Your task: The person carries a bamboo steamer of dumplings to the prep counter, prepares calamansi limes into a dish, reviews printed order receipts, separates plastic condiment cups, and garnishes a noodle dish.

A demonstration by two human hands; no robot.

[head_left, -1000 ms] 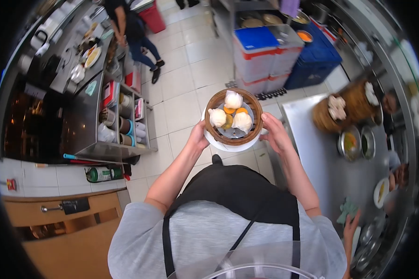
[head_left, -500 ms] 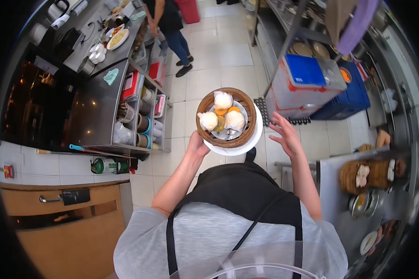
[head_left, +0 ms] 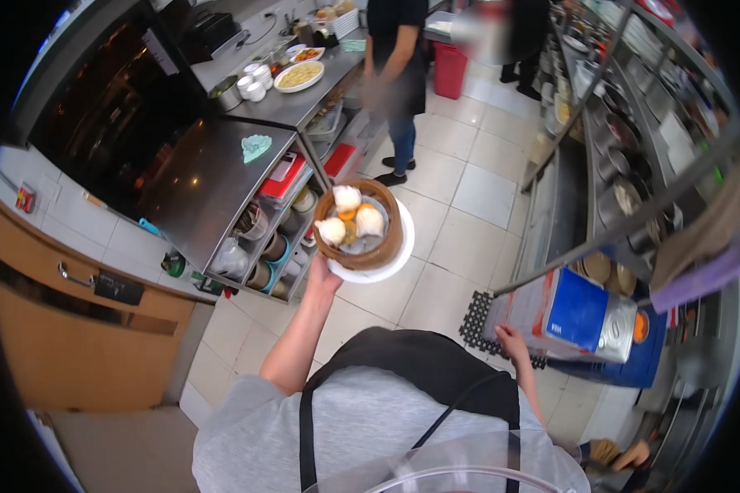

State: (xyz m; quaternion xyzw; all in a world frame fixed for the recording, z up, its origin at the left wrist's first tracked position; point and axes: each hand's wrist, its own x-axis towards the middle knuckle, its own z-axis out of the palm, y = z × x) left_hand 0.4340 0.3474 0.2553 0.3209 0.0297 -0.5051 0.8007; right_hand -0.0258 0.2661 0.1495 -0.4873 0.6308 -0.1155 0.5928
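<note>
My left hand point(head_left: 324, 274) grips the near-left edge of a white plate point(head_left: 405, 251). On the plate rests a round bamboo steamer point(head_left: 392, 237), lidless and slightly tilted in view. Inside are three pale dumplings point(head_left: 370, 220) with orange slices point(head_left: 349, 215) between them. My left fingers are partly hidden beneath the plate. Low on the right, my right hand point(head_left: 511, 340) is away from the plate, its fingers loosely bent and apart, with nothing visible in them. It appears in front of a pale bin with a blue lid point(head_left: 578, 307); whether they touch, I cannot tell.
A steel counter point(head_left: 214, 177) with shelves below stands left, bearing a green cloth point(head_left: 256, 148) and food dishes. Ahead, a person in dark clothes point(head_left: 399, 74) stands beside it, near a red bin point(head_left: 450, 70). Racks of pans line the right. A black mat point(head_left: 475, 322) lies on the tiles.
My view has turned left toward the counter, and the standing person appears nearer. My right hand has dropped away from the plate. My left hand still carries the plate and steamer.
</note>
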